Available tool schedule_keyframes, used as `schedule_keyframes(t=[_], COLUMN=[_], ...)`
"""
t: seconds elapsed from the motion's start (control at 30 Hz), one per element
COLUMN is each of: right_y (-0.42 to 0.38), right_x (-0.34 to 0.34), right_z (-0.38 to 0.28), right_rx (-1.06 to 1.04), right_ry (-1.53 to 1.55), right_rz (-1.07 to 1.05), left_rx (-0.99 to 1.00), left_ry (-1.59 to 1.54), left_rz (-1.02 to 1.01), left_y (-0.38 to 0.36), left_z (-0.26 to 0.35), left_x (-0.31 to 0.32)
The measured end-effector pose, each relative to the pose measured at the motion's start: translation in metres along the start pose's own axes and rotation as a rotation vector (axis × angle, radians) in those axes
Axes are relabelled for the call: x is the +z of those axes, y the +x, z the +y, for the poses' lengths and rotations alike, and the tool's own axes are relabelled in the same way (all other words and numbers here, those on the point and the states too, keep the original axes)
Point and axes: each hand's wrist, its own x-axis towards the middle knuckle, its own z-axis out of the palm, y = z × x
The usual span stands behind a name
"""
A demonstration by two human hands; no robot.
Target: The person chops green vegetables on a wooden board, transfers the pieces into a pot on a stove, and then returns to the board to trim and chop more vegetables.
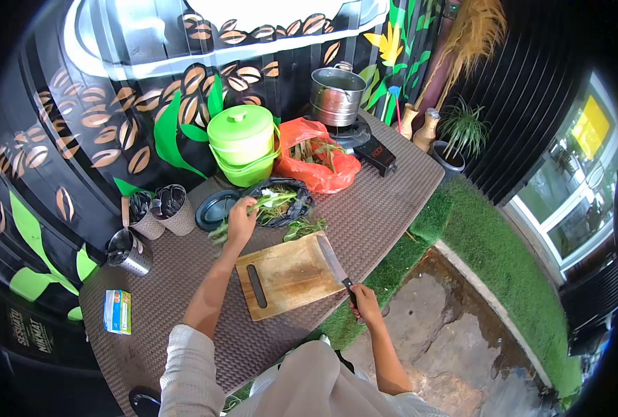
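Observation:
My right hand (366,304) is wrapped round the black handle of a kitchen knife (332,258), whose blade points away from me along the right edge of the wooden cutting board (291,271). Beyond the board, my left hand (241,221) closes on some leafy green stems (259,203), beside a black plastic bag (296,208) of greens and scraps. A blurred bit of green shows to the left of this hand. More green leaves (305,228) lie on the table between bag and board. A dark round lid (215,210) sits left of the bag, partly behind my left hand.
Along the back stand a lime-green lidded bucket (241,139), an orange plastic bag (316,167) of plant matter and a steel pot (336,97) on a portable stove (371,151). Utensil holders (173,208) and a small blue-yellow packet (117,312) stand on the left of the brown woven table (163,306).

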Motion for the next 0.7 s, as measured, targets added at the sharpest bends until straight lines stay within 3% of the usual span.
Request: schedule_keyframes(t=[0.03, 0.1, 0.17, 0.23, 0.3, 0.37, 0.4, 0.5, 0.7], right_y=[-0.003, -0.008, -0.011, -0.014, -0.018, -0.019, -0.020, -0.025, -0.026], right_x=[0.003, 0.009, 0.013, 0.016, 0.018, 0.018, 0.018, 0.017, 0.006], right_z=[0.001, 0.002, 0.006, 0.010, 0.014, 0.020, 0.023, 0.021, 0.021], right_rx=[0.002, 0.035, 0.043, 0.053, 0.063, 0.068, 0.068, 0.087, 0.115], right_ry=[0.004, -0.002, 0.001, 0.004, 0.036, 0.047, 0.056, 0.048, 0.063], right_rz=[0.007, 0.020, 0.030, 0.040, 0.038, 0.054, 0.064, 0.067, 0.088], left_rx=[0.004, -0.192, -0.134, -0.091, 0.019, 0.110, -0.013, 0.026, -0.142], left_ry=[-0.004, 0.308, 0.485, 0.600, 0.526, 0.136, -0.088, 0.003, 0.182], left_rz=[-0.007, -0.126, -0.208, -0.132, -0.065, -0.346, -0.473, -0.451, -0.459], left_y=[-0.006, -0.021, -0.032, -0.036, -0.034, -0.030, -0.030, -0.034, -0.035], left_z=[-0.019, -0.049, -0.026, 0.005, 0.007, -0.020, -0.028, -0.034, -0.023], left_x=[0.009, 0.025, 0.024, 0.028, 0.041, 0.073, 0.092, 0.126, 0.141])
